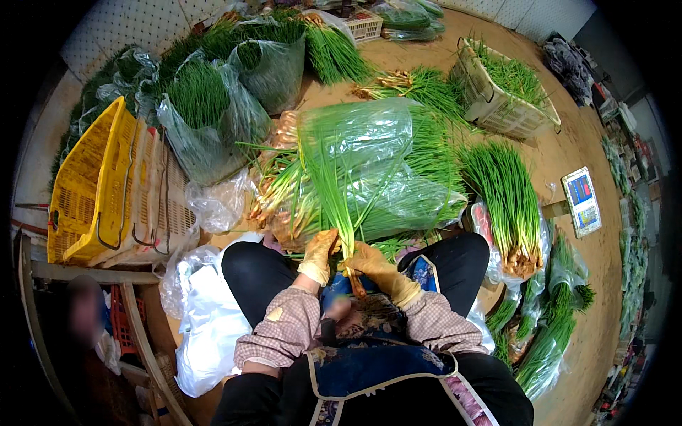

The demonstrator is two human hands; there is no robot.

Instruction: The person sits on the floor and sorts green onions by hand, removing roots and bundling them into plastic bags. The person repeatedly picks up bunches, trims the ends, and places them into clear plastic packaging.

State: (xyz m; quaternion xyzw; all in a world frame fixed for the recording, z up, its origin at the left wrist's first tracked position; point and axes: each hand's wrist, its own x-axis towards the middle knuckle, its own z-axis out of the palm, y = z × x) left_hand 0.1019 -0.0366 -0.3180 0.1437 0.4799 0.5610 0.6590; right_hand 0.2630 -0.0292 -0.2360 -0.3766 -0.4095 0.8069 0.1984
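Note:
In my gloved right hand (374, 268) is a small bunch of scallions (344, 226), gripped low near the roots, which point toward my lap. The green leaves fan upward and away from me. My left hand (320, 253), also in a yellowish glove, is closed right beside the stalks; what its fingers pinch, if anything, is hidden. Just beyond my knees lies a large heap of scallions (273, 195), partly covered by a clear plastic bag (373, 135). The bunch's leaves lie across this bag.
Yellow crate (85, 192) stands at left, before bagged scallions (199, 96). White plastic bags (209, 330) lie by my left leg. At right are a large scallion bundle (504, 195), a digital scale (581, 202) and several bagged bundles (550, 341). A pale crate (508, 106) sits farther back.

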